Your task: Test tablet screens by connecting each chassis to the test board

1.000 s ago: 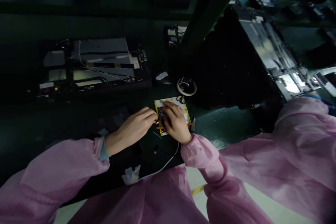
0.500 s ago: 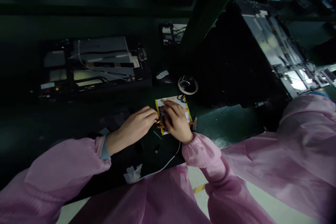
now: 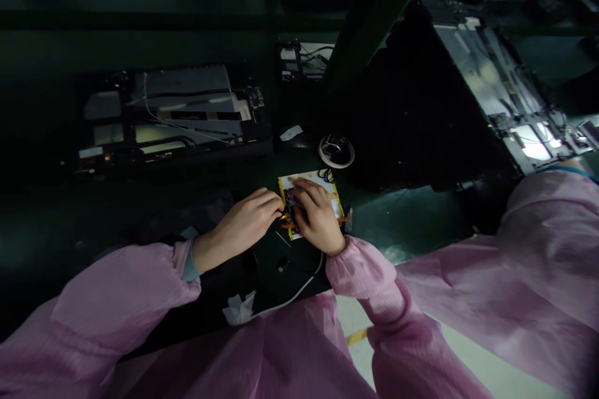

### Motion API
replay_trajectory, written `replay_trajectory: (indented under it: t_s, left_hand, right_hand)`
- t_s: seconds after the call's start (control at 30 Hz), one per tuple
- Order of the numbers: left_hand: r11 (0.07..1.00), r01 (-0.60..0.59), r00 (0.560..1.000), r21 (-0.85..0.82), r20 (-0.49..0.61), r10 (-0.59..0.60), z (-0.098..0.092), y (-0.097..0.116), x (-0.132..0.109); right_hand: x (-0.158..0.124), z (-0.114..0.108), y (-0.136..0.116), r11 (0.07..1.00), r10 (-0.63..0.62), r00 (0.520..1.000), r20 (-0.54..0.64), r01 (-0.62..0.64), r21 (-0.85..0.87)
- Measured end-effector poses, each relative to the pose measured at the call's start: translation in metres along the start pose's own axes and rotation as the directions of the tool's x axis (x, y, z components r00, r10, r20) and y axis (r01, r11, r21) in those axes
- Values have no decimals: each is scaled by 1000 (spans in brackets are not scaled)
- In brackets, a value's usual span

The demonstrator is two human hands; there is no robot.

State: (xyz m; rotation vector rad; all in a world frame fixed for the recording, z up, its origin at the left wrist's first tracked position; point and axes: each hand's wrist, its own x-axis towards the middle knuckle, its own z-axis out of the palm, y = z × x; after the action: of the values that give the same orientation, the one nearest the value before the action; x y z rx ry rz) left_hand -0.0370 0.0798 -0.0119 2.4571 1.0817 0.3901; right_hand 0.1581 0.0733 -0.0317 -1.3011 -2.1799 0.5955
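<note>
A flat white panel [image 3: 336, 199] with yellow edges lies on the dark bench in front of me. My left hand [image 3: 253, 219] is at its left edge, fingers pinched together by a copper-coloured ribbon strip [image 3: 287, 225]; what the fingertips grip is hidden. Over the panel, my right hand [image 3: 319, 217] curls its thumb and fingers around a small dark part [image 3: 294, 201], which the fingers partly cover. The strip's far end comes out beyond my right hand, by a small pale piece [image 3: 349, 219]. Thin black wires [image 3: 325, 175] loop at the panel's upper edge.
A white-rimmed roll [image 3: 336, 151] stands behind the panel. Large opened device housings [image 3: 187, 118] lie to the left, with a tall black stack [image 3: 421, 106] to the right. A white cable [image 3: 302, 290] and crumpled film [image 3: 239, 308] lie near me. A pink-sleeved co-worker [image 3: 538, 224] is at right.
The whole view has shifted slightly. Both hands keep nearly the same pose on the panel, with no clear change in what they hold.
</note>
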Motion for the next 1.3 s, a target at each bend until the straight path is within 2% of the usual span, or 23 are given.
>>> replay_trajectory:
  t_s: [0.17, 0.33, 0.7, 0.93, 1.13, 1.3]
  left_hand:
    - [991, -38, 999, 126, 12, 37, -4, 6, 1]
    - [987, -43, 999, 156, 20, 40, -2, 7, 1]
    - [993, -16, 999, 113, 53, 10, 1, 4, -2]
    - [994, -16, 999, 105, 49, 11, 3, 3, -1]
    - [996, 1, 999, 86, 54, -5, 4, 1, -2]
    - [996, -1, 999, 87, 49, -3, 4, 2, -1]
  right_hand:
    - [0, 0, -1, 1000, -12, 1000, 0, 12, 15]
    - [-3, 1, -3, 999, -10, 1000, -18, 11, 45]
    - [-12, -2, 10, 976, -213, 976, 37, 210, 64]
    - [-12, -3, 12, 973, -231, 970, 77, 228, 45]
    - [-13, -3, 13, 971, -238, 970, 44, 236, 50]
    - [-15, -2, 12, 953, -298, 953, 54, 300, -38]
